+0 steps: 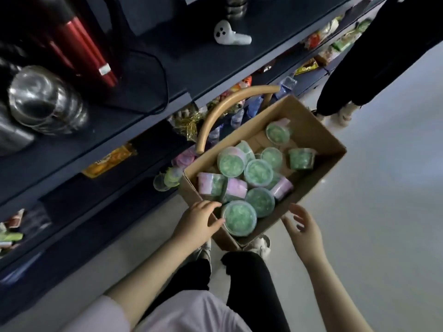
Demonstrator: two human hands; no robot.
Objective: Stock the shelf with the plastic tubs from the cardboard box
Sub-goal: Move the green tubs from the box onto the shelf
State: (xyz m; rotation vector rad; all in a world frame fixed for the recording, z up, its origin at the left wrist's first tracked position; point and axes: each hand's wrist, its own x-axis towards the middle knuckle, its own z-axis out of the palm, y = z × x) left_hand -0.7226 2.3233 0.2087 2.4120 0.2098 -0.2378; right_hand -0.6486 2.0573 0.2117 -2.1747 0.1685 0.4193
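Observation:
An open cardboard box (318, 137) stands on the floor against the dark shelf unit (100, 144). It holds several round plastic tubs with green and pink contents. My left hand (197, 221) grips the nearest green tub (239, 218) at the box's near corner, thumb and fingers around its rim. My right hand (303, 227) hovers just outside the box's near right wall, fingers spread and relaxed, holding nothing. A few tubs (171, 177) sit on the low shelf just left of the box.
A curved tan handle (215, 116) arches behind the box. Steel bowls (45, 101), red flasks (81, 46) and a white controller (231, 34) sit on upper shelves, snack packets lower down. Another person's legs (354, 87) stand at the far right on the pale floor.

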